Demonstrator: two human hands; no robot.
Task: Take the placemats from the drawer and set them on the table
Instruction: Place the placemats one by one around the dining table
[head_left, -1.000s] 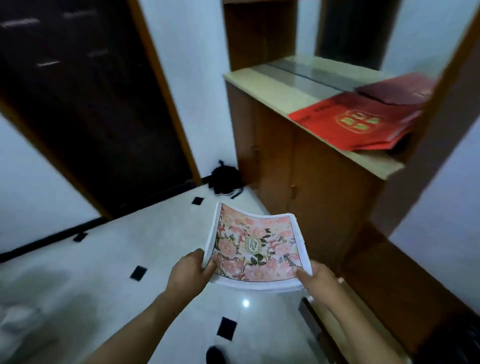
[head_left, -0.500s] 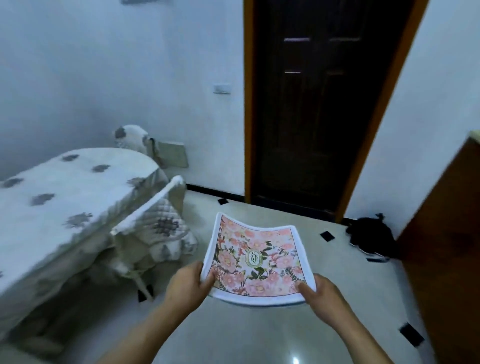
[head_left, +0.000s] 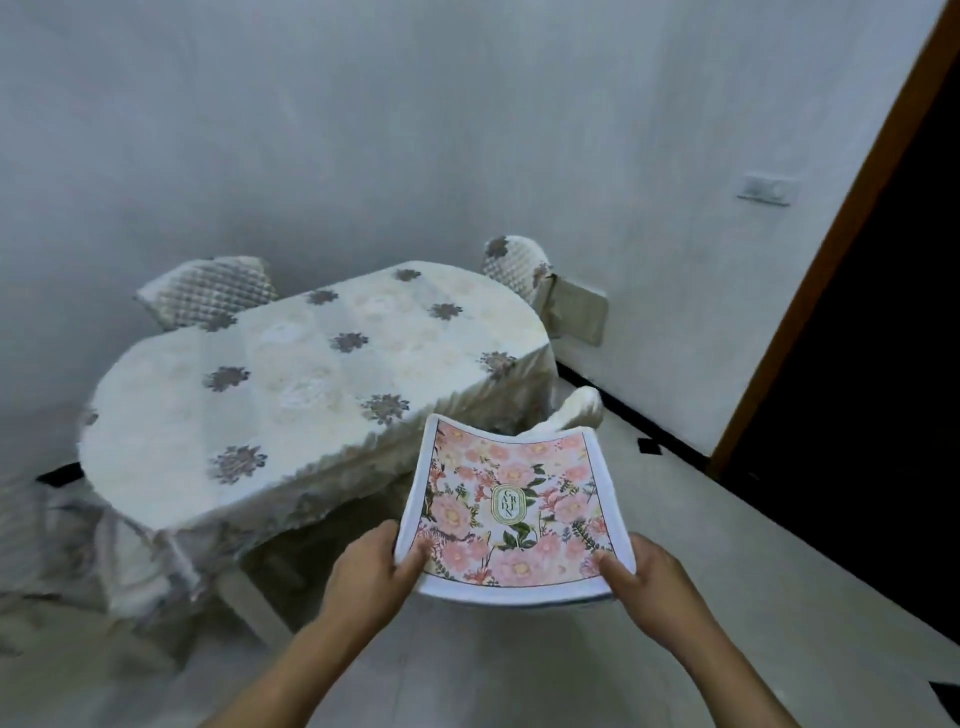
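Swung into view since earlier: table (head_left: 291, 384), ahead-left of my hands. Floral placemats (head_left: 519, 499), one stack, gripped at near corners by my left hand (head_left: 371, 577) and right hand (head_left: 660, 582).

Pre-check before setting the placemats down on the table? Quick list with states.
1. Left hand grip on the placemats, near-left corner, thumb on top: ok.
2. Right hand grip on the near-right corner: ok.
3. Placemats over the table: not ok, held above the floor, short of the table's near edge.
4. Stack flat: not ok, it sags between the hands.
5. Chair clear of the path: cannot tell, the stack hides most of it.
6. Number of mats in the stack: cannot tell.
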